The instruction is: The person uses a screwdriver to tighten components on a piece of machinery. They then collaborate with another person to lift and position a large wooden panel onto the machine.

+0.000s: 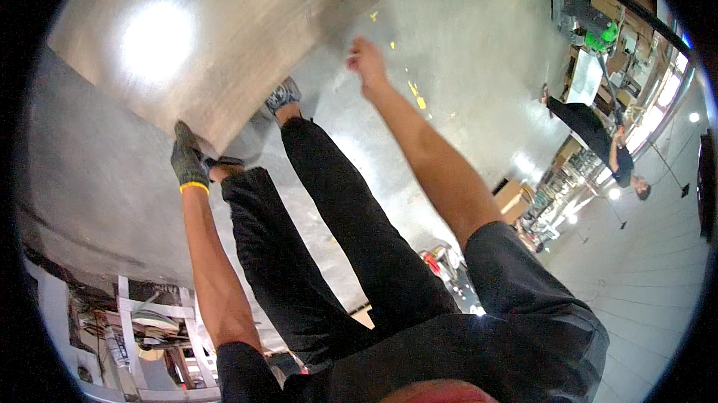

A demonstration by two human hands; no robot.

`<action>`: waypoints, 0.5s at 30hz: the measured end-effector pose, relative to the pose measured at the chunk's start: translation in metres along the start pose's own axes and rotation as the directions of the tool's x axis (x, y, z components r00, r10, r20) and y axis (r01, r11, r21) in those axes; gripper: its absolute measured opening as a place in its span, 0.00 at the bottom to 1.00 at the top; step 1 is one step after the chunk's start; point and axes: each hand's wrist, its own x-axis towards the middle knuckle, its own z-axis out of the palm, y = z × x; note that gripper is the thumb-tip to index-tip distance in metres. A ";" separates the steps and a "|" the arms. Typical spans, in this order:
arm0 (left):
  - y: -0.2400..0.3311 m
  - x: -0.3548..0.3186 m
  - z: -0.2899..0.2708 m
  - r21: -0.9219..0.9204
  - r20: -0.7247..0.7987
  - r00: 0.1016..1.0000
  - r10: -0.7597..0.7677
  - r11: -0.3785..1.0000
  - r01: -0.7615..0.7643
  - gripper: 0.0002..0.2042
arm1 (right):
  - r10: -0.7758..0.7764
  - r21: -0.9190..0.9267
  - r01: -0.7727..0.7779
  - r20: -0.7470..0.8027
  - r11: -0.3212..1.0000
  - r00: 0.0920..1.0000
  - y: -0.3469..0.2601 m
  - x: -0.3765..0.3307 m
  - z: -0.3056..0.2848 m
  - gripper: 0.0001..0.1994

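A large flat brown board point(247, 44) with a bright glare spot spans the upper left, one corner pointing down toward my feet. My left hand point(188, 160) wears a dark work glove with a yellow cuff. Its fingers close on the board's edge beside that corner; the fingers' far side is hidden. My right hand point(366, 64) is bare and raised over the floor, right of the board and apart from it. Motion blurs its fingers, which look loosely curled, and no object shows in it.
Grey concrete floor point(479, 66) with yellow flecks lies around my shoes point(284, 95). A white frame rack point(127, 328) with stacked items stands at the lower left. Another person in dark clothes point(587, 130) is at the far right, near cluttered shelves and green equipment point(600, 37).
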 end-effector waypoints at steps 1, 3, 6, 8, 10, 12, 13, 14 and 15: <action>-0.010 0.007 -0.014 -0.197 0.123 0.992 -0.012 0.980 0.036 0.23 | -0.026 0.061 0.028 -0.031 0.998 0.999 -0.018 0.018 -0.013 0.27; -0.007 0.017 -0.026 -0.204 0.207 0.978 0.023 0.979 0.020 0.22 | 0.022 0.257 -0.004 -0.067 0.966 0.998 -0.063 0.058 -0.037 0.38; 0.028 0.005 -0.030 -0.152 0.127 0.991 0.030 0.988 -0.011 0.22 | -0.031 0.571 -0.043 0.120 0.820 0.992 -0.122 0.083 -0.047 0.47; 0.056 -0.018 -0.032 -0.180 0.167 0.986 -0.013 0.983 0.043 0.22 | -0.077 0.576 -0.041 0.179 0.817 0.981 -0.142 0.079 -0.040 0.49; 0.062 0.001 -0.044 -0.240 0.175 0.981 0.079 0.970 -0.035 0.22 | 0.031 0.556 -0.130 0.184 0.821 0.982 -0.165 0.057 -0.001 0.45; 0.045 0.029 -0.048 -0.139 0.089 0.993 0.075 0.988 -0.062 0.24 | 0.037 0.554 -0.151 0.212 0.819 0.976 -0.177 0.053 0.030 0.39; 0.051 0.034 -0.046 -0.043 0.105 0.989 0.108 0.994 -0.104 0.25 | -0.013 0.572 -0.121 0.224 0.811 0.974 -0.177 0.067 0.032 0.36; 0.066 0.001 -0.027 -0.039 0.081 0.990 0.117 0.993 -0.114 0.27 | -0.046 0.590 -0.089 0.210 0.802 0.977 -0.161 0.079 0.016 0.33; 0.051 0.019 -0.037 -0.137 0.106 0.990 0.094 0.987 -0.079 0.26 | -0.075 0.585 -0.050 0.188 0.810 0.979 -0.154 0.087 0.021 0.32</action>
